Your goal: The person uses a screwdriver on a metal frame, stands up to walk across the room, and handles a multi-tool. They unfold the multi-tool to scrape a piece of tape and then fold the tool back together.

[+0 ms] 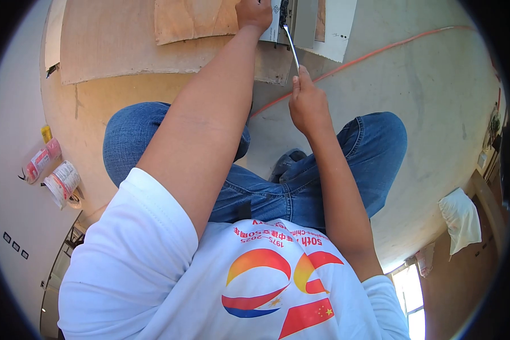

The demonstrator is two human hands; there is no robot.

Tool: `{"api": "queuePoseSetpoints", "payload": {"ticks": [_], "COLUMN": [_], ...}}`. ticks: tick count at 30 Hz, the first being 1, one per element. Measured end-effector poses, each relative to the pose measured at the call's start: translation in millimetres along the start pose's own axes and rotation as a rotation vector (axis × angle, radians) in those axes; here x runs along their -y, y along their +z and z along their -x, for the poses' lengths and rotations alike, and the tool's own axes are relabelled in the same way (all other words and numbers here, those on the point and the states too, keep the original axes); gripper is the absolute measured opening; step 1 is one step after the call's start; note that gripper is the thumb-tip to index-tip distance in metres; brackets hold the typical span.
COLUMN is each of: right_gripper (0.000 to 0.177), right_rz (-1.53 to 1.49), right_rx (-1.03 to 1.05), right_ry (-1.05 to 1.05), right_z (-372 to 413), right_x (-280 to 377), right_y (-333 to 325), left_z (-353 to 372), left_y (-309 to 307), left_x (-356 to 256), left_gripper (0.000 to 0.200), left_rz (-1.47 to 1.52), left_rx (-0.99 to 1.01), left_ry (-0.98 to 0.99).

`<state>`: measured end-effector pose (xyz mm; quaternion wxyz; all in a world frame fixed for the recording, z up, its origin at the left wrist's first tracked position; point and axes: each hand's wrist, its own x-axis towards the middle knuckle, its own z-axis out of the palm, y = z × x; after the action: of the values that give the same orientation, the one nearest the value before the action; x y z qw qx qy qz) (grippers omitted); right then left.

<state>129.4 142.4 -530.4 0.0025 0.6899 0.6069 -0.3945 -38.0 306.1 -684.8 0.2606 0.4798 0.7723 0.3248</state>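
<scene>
My right hand (pixel 310 107) is closed round a thin metal tool (pixel 292 48), which looks like a screwdriver; its handle is hidden in the fist. The flattened tip points up and meets the lower end of a black lumpy strip (pixel 285 14). That strip lies along a white printed panel or box (pixel 273 28) at the top edge of the head view. My left hand (pixel 254 14) is curled beside the panel's left side and cut off by the frame. Whatever its fingers grip is too hidden to make out.
Wooden boards (pixel 107 54) lie on the floor ahead, beside a white sheet (pixel 335 42). An orange cord (pixel 379 50) crosses the floor at right. A white bucket (pixel 62 181) and a pink-and-white package (pixel 41 160) stand at left; a white sack (pixel 460 220) is at right.
</scene>
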Motion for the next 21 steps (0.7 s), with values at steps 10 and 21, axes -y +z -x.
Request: {"api": "queuePoseSetpoints", "payload": {"ticks": [10, 21], "right_gripper": [0.046, 0.051], "right_rz": [0.103, 0.121], "right_rx": [-0.161, -0.108], "right_ry": [-0.134, -0.167], "right_z": [5.4, 0.6], "right_x": [-12.4, -20.7], "right_y": [-13.8, 2.5], "left_z": [2.1, 3.2], "left_y": [3.0, -4.4], "left_x": [4.4, -0.8], "left_gripper": [0.069, 0.065], "left_rz": [0.044, 0.029], "left_rx": [-0.004, 0.034], "left_ry": [0.023, -0.050]}}
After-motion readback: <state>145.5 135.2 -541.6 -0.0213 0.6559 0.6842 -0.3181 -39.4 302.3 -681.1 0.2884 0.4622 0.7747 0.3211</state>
